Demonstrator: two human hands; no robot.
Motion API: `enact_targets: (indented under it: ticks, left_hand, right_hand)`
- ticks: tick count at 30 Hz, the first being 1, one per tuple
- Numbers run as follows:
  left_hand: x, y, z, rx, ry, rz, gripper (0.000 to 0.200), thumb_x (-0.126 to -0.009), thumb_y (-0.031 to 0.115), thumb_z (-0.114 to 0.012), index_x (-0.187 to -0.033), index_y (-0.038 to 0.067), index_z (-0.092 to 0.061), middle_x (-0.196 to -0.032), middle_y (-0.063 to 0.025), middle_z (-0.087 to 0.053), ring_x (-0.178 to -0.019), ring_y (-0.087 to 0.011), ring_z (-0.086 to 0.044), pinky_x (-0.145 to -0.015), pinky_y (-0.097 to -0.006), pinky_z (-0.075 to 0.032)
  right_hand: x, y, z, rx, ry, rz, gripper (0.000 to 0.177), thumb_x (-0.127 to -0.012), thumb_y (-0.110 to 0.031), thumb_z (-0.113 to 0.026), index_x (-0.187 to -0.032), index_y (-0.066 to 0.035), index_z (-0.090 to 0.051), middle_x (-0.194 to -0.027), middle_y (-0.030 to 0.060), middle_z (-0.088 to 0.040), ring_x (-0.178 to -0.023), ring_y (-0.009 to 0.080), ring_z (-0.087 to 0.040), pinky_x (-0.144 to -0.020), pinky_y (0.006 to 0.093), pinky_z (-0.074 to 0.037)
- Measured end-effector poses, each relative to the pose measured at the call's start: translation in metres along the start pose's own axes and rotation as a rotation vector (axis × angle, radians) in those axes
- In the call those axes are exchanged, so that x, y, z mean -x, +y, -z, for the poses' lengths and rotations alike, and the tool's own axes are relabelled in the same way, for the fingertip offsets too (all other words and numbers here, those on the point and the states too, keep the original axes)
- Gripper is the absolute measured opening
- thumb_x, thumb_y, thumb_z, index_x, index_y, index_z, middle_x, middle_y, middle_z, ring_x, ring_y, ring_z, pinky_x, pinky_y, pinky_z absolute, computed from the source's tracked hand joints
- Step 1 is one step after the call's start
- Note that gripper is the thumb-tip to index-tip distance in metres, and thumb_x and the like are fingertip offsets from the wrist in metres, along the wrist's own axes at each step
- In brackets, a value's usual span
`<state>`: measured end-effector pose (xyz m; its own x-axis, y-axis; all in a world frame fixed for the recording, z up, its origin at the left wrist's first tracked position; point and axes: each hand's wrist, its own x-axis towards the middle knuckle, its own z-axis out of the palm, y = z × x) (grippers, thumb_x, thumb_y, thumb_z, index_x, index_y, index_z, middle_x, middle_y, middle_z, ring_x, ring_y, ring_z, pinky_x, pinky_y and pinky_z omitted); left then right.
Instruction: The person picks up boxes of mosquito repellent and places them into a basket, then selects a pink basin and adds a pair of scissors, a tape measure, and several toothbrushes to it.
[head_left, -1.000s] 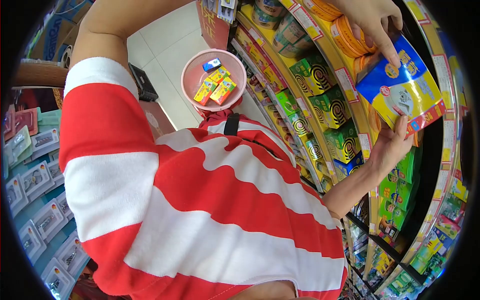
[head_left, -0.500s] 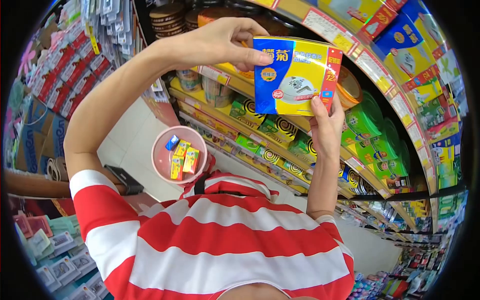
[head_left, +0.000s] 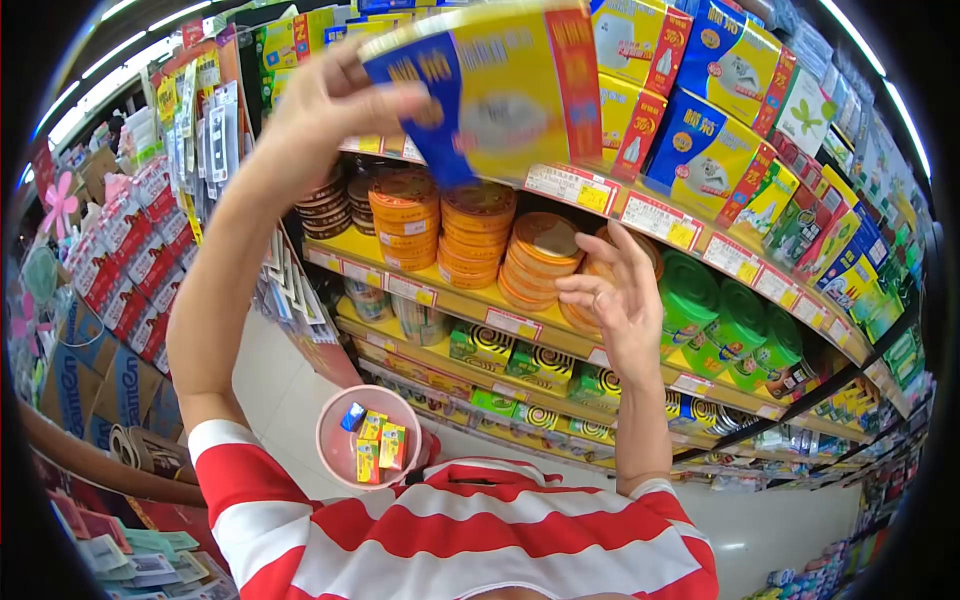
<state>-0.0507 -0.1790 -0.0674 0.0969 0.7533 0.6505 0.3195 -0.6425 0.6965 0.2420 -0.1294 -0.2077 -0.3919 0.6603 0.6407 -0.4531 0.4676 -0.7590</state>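
High in front of the upper shelf, my left hand (head_left: 335, 105) grips the left edge of a blue, yellow and red carton (head_left: 490, 95), which is tilted and slightly blurred. A pale rounded device is pictured on its front. My right hand (head_left: 622, 295) is off the carton, below and right of it, fingers spread and holding nothing. Behind those fingers stand stacks of round orange tins (head_left: 540, 260). Similar cartons (head_left: 705, 160) fill the upper shelf to the right of the held one.
A pink bucket (head_left: 328, 455) with several small boxes (head_left: 393, 447) stands on the floor by my body. Green round tubs (head_left: 745, 325) sit right of the orange tins. Price labels (head_left: 570, 187) line the shelf edges. Hanging packets (head_left: 150, 240) cover a rack at left.
My right hand has let go of the carton and opened. My left hand has carried the carton left and upward, tilting it. The view has lifted, showing more of the upper shelf.
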Motion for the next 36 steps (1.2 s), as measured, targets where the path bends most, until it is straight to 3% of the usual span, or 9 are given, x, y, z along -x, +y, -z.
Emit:
enact_targets:
  ticks: [3,4,5,7,14,17,23,30,36]
  left_hand:
    - [-0.035,0.018,0.019,-0.089,0.246,-0.174,0.041,-0.084,0.026,-0.063,-0.115,0.001,-0.053,-0.104,-0.0096,-0.063,-0.091,-0.0181,-0.062,-0.085,-0.0321,-0.048]
    - [-0.044,0.038,0.013,0.056,0.326,-0.094,0.041,-0.079,0.019,-0.070,-0.110,-0.001,-0.053,-0.099,-0.0091,-0.062,-0.090,-0.0150,-0.061,-0.079,-0.0290,-0.050]
    - [-0.060,0.022,0.032,0.127,0.221,-0.167,0.038,-0.078,0.014,-0.069,-0.110,0.001,-0.053,-0.097,-0.0073,-0.063,-0.087,-0.0146,-0.062,-0.079,-0.0296,-0.051]
    - [-0.084,0.034,0.027,0.095,0.379,-0.207,0.035,-0.078,0.012,-0.069,-0.108,0.002,-0.055,-0.095,-0.0070,-0.063,-0.088,-0.0145,-0.062,-0.078,-0.0297,-0.051]
    - [-0.158,0.020,0.015,-0.241,0.531,-0.228,0.027,-0.075,0.008,-0.069,-0.099,-0.001,-0.062,-0.084,-0.0066,-0.066,-0.072,-0.0116,-0.062,-0.062,-0.0229,-0.050]
    - [-0.193,-0.009,0.013,-0.214,0.328,-0.170,0.027,-0.074,0.005,-0.069,-0.100,0.002,-0.062,-0.082,-0.0049,-0.065,-0.068,-0.0104,-0.059,-0.059,-0.0233,-0.048]
    - [-0.211,-0.023,-0.014,-0.070,0.279,-0.085,0.018,-0.078,0.004,-0.067,-0.095,0.003,-0.063,-0.082,-0.0037,-0.065,-0.072,-0.0111,-0.061,-0.060,-0.0233,-0.050]
    - [-0.234,-0.042,-0.013,0.104,0.160,-0.070,0.017,-0.083,0.011,-0.063,-0.099,0.005,-0.062,-0.086,-0.0045,-0.065,-0.080,-0.0132,-0.061,-0.071,-0.0323,-0.050]
    - [-0.252,-0.052,-0.015,0.281,0.083,-0.031,0.023,-0.088,0.014,-0.059,-0.109,0.007,-0.056,-0.088,-0.0030,-0.060,-0.082,-0.0130,-0.057,-0.073,-0.0328,-0.049]
  right_hand:
    - [0.006,-0.001,0.006,0.054,-0.010,-0.042,0.059,-0.087,-0.008,-0.058,-0.137,-0.002,-0.028,-0.127,0.0211,-0.042,-0.096,0.0255,-0.060,-0.081,0.0354,-0.052]
    - [0.008,-0.001,0.004,0.060,0.022,-0.049,0.053,-0.087,-0.005,-0.056,-0.134,0.000,-0.032,-0.125,0.0211,-0.044,-0.094,0.0242,-0.061,-0.079,0.0336,-0.053]
    - [0.010,-0.002,0.005,0.070,0.032,-0.066,0.051,-0.087,-0.005,-0.056,-0.133,0.001,-0.033,-0.124,0.0211,-0.045,-0.093,0.0239,-0.061,-0.079,0.0334,-0.053]
    - [0.015,-0.002,0.010,0.092,0.055,-0.099,0.048,-0.087,-0.004,-0.055,-0.131,0.003,-0.035,-0.122,0.0212,-0.046,-0.091,0.0232,-0.062,-0.078,0.0331,-0.053]
    - [0.033,-0.006,0.018,0.158,0.156,-0.109,0.042,-0.088,-0.001,-0.053,-0.127,0.003,-0.039,-0.115,0.0205,-0.052,-0.086,0.0222,-0.063,-0.074,0.0314,-0.054]
    - [0.040,-0.008,0.022,0.193,0.171,-0.116,0.041,-0.088,-0.001,-0.052,-0.127,0.003,-0.040,-0.113,0.0197,-0.053,-0.086,0.0220,-0.064,-0.073,0.0308,-0.054]
    - [0.049,-0.012,0.028,0.234,0.225,-0.137,0.040,-0.088,-0.001,-0.052,-0.126,0.002,-0.040,-0.110,0.0185,-0.055,-0.086,0.0218,-0.064,-0.073,0.0307,-0.053]
    - [0.054,-0.005,0.032,0.240,0.250,-0.165,0.039,-0.088,-0.001,-0.054,-0.124,0.003,-0.042,-0.109,0.0177,-0.057,-0.085,0.0208,-0.064,-0.073,0.0297,-0.052]
    - [0.052,0.003,0.032,0.258,0.253,-0.202,0.039,-0.087,-0.003,-0.057,-0.123,0.003,-0.043,-0.108,0.0163,-0.058,-0.085,0.0186,-0.063,-0.072,0.0259,-0.050]
